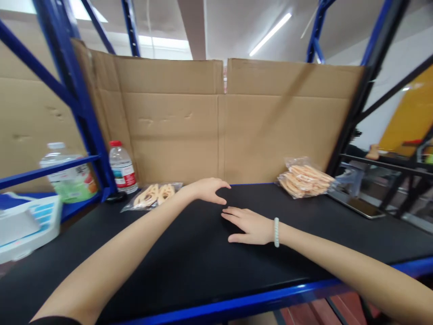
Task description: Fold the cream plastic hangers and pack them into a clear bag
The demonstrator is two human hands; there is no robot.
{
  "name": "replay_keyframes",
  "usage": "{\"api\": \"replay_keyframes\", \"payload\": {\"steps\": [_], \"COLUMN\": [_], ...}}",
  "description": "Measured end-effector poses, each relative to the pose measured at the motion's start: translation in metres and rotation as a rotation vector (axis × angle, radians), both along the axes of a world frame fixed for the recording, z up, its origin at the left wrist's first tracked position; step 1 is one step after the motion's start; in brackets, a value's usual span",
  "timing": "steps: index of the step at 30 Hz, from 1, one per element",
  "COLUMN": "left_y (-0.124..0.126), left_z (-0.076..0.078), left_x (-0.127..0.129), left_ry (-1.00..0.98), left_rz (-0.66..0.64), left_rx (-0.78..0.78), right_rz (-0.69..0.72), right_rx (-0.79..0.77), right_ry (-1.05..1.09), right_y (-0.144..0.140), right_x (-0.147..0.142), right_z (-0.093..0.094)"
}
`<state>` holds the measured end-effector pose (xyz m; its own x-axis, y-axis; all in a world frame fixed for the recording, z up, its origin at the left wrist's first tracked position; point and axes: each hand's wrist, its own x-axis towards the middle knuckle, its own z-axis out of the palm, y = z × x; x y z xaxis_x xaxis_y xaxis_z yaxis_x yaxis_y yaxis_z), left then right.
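My left hand (210, 190) hovers above the black tabletop (189, 262), its thumb and fingers apart and nothing between them. Just in front of it, lower and to the right, my right hand (250, 225) is stretched out flat, palm down, with the thumb spread; it is empty. A pale beaded bracelet (276, 232) circles the right wrist. Behind my left forearm lies a clear bag of pale round pieces with holes (154, 195). Farther right, against the cardboard, sits a clear bag of stacked light orange pieces (302, 179). Neither hand touches a bag.
A cardboard wall (176, 126) closes the back between blue rack posts (83, 104). At left stand a red-capped water bottle (122, 168), a larger bottle (69, 174) and a white-and-blue plastic item (32, 225). A phone-like slab (361, 207) lies right. Another person shows beyond the rack.
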<state>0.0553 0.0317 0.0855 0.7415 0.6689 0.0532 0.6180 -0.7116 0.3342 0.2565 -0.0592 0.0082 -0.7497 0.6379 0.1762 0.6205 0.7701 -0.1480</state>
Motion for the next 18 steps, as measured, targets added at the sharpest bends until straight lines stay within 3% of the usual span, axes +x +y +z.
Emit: {"api": "replay_keyframes", "payload": {"steps": [6, 11, 15, 18], "left_y": [0.017, 0.026, 0.029, 0.030], "left_z": [-0.020, -0.023, -0.020, -0.018], "left_x": [0.121, 0.211, 0.278, 0.315], "left_ry": [-0.163, -0.393, -0.630, -0.771], "left_rz": [-0.178, -0.078, 0.100, 0.235], "left_rx": [-0.361, -0.641, -0.798, -0.891], "right_rz": [-0.504, -1.017, -1.301, -1.414], "right_rx": [0.167, 0.308, 0.179, -0.041], "right_ry": [0.185, 0.372, 0.473, 0.523], "right_y": [-0.007, 0.011, 0.037, 0.056], "right_x": [0.141, 0.234, 0.275, 0.291], "right_z": [0.026, 0.065, 0.091, 0.094]}}
